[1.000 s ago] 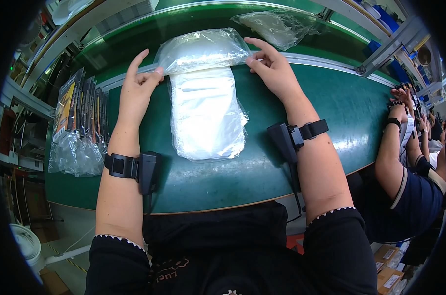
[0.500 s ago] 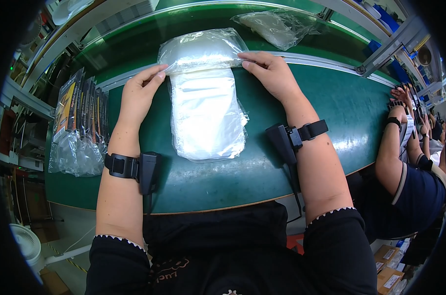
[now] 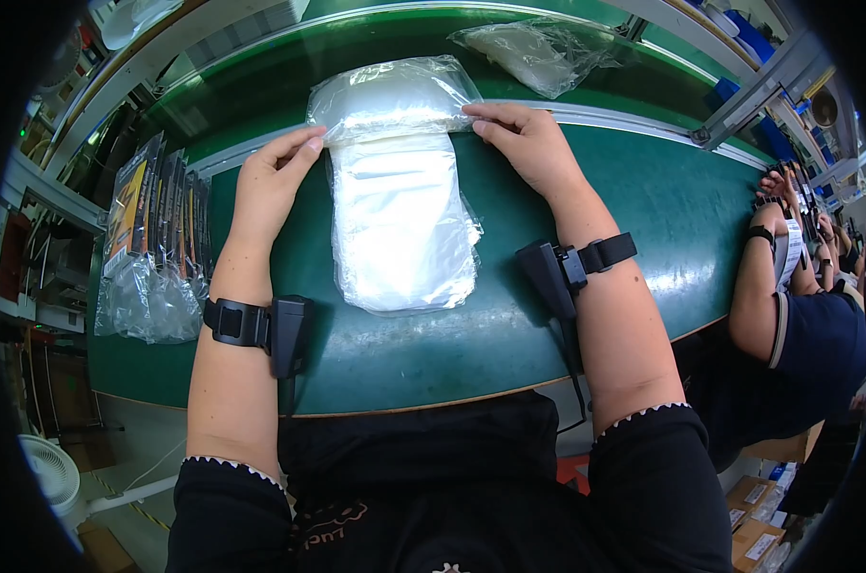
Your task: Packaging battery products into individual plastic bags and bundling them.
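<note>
While its near edge is laid over the far end of a stack of plastic sheets (image 3: 400, 224), the clear bag (image 3: 395, 88) is stretched crosswise, its long axis running left to right and its short ends pointed to either side. By contrast, the stack is set lengthwise, its rounded near end turned toward the person. Whether bag and stack are joined cannot be told.

Compared with a second ago, when several fingers were held raised and spread, both sets of fingers are now closed at the bag's near corners; bag and stack are seen in the same place. At the right, the co-worker's sleeve (image 3: 815, 349) has been shifted slightly.

The bag is held between the two hands, mostly beyond the fingertips: its near left corner is pinched by the left hand (image 3: 269, 186), its right edge by the right hand (image 3: 528, 148). Part of the metal rail (image 3: 595, 118) along the far side of the green counter (image 3: 633, 220) is covered by the bag. Beyond the rail, another plastic bag (image 3: 538, 57) is seen, and wrapped packages (image 3: 156, 210) are stood in a row at the counter's left end. A black band is worn on each forearm.
</note>
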The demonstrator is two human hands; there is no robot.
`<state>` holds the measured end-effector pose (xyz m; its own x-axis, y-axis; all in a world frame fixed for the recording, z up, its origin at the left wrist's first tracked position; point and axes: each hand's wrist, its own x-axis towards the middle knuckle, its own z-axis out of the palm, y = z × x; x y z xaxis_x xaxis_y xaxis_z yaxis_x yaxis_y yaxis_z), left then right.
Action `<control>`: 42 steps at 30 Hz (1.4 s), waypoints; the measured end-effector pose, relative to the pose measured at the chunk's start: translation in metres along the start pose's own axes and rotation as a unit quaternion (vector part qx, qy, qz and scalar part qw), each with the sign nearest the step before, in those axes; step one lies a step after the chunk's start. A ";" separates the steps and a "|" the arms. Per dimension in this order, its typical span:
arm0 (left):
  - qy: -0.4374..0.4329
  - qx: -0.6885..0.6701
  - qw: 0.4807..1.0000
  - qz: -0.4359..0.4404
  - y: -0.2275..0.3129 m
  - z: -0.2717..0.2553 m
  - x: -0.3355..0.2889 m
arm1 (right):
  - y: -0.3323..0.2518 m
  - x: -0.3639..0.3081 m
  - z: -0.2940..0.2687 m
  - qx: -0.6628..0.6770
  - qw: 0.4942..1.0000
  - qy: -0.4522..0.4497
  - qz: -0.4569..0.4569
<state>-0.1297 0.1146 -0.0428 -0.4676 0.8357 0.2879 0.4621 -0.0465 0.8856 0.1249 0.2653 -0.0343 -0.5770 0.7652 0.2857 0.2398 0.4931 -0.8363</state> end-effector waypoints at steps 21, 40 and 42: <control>0.000 -0.004 1.000 0.003 0.000 0.000 0.000 | -0.002 0.000 -0.001 0.021 1.000 -0.003 0.013; 0.013 -0.032 0.999 -0.041 0.006 0.001 0.000 | 0.003 0.003 -0.002 0.004 0.999 0.012 0.040; 0.017 -0.033 0.999 -0.040 0.006 0.002 -0.001 | 0.006 0.002 -0.002 0.017 0.999 0.021 0.038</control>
<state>-0.1252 0.1149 -0.0384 -0.5262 0.8197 0.2262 0.3720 -0.0173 0.9281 0.1267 0.2706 -0.0377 -0.5249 0.8166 0.2401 0.2549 0.4199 -0.8710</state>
